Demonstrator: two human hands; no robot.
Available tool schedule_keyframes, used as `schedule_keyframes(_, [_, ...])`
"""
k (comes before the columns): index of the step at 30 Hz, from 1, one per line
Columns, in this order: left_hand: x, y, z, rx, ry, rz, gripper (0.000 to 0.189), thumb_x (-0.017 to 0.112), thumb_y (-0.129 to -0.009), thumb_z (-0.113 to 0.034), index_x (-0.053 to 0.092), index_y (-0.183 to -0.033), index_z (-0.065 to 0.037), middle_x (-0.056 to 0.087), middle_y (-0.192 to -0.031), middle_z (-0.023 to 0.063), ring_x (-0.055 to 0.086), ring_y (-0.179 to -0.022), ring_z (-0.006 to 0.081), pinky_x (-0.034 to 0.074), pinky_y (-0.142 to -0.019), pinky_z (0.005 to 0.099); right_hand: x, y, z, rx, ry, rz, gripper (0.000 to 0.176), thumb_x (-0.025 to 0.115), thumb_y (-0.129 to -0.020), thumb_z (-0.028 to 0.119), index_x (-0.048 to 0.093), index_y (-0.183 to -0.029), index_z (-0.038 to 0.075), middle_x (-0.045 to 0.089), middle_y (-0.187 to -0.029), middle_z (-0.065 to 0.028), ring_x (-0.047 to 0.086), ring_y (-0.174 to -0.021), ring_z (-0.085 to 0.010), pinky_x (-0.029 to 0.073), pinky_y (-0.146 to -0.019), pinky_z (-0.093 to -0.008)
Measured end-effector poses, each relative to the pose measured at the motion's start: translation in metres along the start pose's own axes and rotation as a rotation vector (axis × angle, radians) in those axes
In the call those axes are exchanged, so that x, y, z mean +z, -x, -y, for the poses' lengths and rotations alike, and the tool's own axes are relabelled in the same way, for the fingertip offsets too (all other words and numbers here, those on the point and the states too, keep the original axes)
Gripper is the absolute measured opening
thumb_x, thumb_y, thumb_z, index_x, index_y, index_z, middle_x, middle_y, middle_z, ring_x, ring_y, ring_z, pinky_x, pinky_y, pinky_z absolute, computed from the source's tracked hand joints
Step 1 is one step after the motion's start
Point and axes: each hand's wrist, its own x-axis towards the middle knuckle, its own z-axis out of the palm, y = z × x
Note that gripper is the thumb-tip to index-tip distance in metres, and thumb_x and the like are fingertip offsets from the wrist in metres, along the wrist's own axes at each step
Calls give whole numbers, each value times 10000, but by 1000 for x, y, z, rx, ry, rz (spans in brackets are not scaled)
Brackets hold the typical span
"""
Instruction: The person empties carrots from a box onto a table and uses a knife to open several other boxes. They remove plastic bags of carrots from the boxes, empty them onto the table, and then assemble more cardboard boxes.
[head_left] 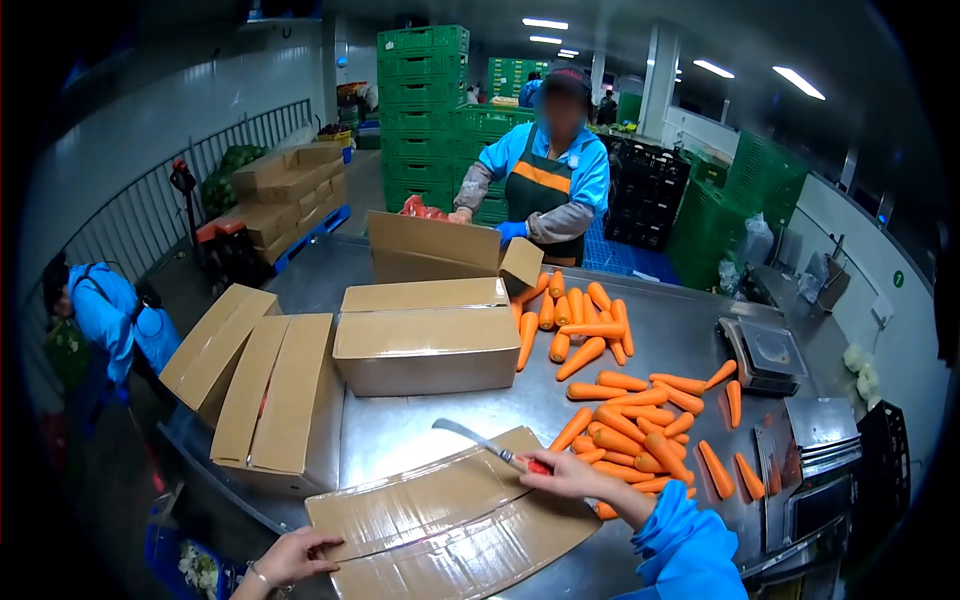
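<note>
My right hand (577,474) is closed around the red handle of a knife (470,437). The knife's curved blade points left, above the far edge of a cardboard box (430,540). Clear tape runs along the top flaps of this box, which lies right in front of me. At the box's left end rests my left hand (290,560), its fingers on the cardboard and holding nothing. A bracelet circles that wrist. Beside my right hand lies a heap of carrots (640,430), and some of them are close to the box's right end.
Closed cardboard boxes (425,345) stand on the metal table (400,440). Across it, a co-worker (550,180) in a blue jacket and apron has hands at an open carton (430,245). A scale (765,350) sits at right. Green crates (420,120) are stacked behind.
</note>
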Motion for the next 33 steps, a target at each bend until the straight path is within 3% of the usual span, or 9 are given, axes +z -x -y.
schedule_keyframes(10, [-5,-10,19,19,-77,119,382,656,-775,-178,590,-1151,-195,533,-1109,119,528,-983,281,446,-841,303,6,9,1,61,-200,-143,474,622,-842,312,505,-1215,43,573,-870,-44,527,-820,-112,439,-742,-248])
schedule_keyframes(16, [-16,-17,27,264,-522,206,507,661,-768,-370,500,-1246,-312,423,-1301,108,396,-1141,363,311,-982,429,17,10,8,1,-127,-43,493,611,-832,303,490,-1221,25,603,-981,-146,586,-915,-201,455,-805,-286])
schedule_keyframes(20, [-27,-24,19,443,-686,175,608,684,-707,-451,476,-1262,-317,461,-1280,63,410,-1165,327,373,-924,437,21,10,20,-35,-57,25,492,573,-838,235,440,-1269,39,602,-990,-152,591,-910,-214,458,-793,-288])
schedule_keyframes(22, [-27,-31,32,506,-542,185,635,687,-691,-482,475,-1265,-315,467,-1274,63,409,-1172,308,375,-918,444,21,-21,16,-275,-63,-117,492,583,-847,209,424,-1291,70,553,-1038,-61,514,-951,-129,423,-830,-275])
schedule_keyframes(24, [-29,-36,37,511,-549,190,656,691,-678,-498,472,-1268,-314,472,-1266,68,410,-1167,312,375,-910,449,-16,-70,32,-59,-74,-127,468,594,-824,148,450,-1268,99,561,-989,-38,515,-934,-114,426,-821,-258])
schedule_keyframes(25, [-29,-38,36,526,-571,194,674,692,-665,-518,469,-1271,-323,472,-1264,76,413,-1161,315,374,-904,454,-29,-109,12,-407,-24,-403,440,589,-818,155,465,-1239,122,574,-906,-33,561,-828,-112,476,-691,-248])
schedule_keyframes(26, [-31,-38,32,542,-610,204,669,687,-675,-500,471,-1274,-293,475,-1256,88,418,-1156,310,379,-907,442,-55,-123,42,42,-167,-357,413,572,-817,162,470,-1216,124,562,-771,-34,563,-612,-112,467,-499,-245])
schedule_keyframes(28, [-32,-35,29,597,-660,206,645,676,-699,-452,477,-1270,-228,480,-1245,101,435,-1141,307,388,-907,425,-78,-128,83,98,-364,-515,362,537,-817,147,493,-1172,85,504,-652,-16,513,-500,-92,419,-422,-234])
schedule_keyframes(33, [-26,-20,30,807,-722,36,482,630,-730,-284,531,-1110,-4,523,-1131,192,526,-1036,326,436,-894,395,13,-59,107,-348,-111,-96,437,613,-800,118,504,-1220,69,606,-799,-64,590,-657,-142,467,-554,-268])
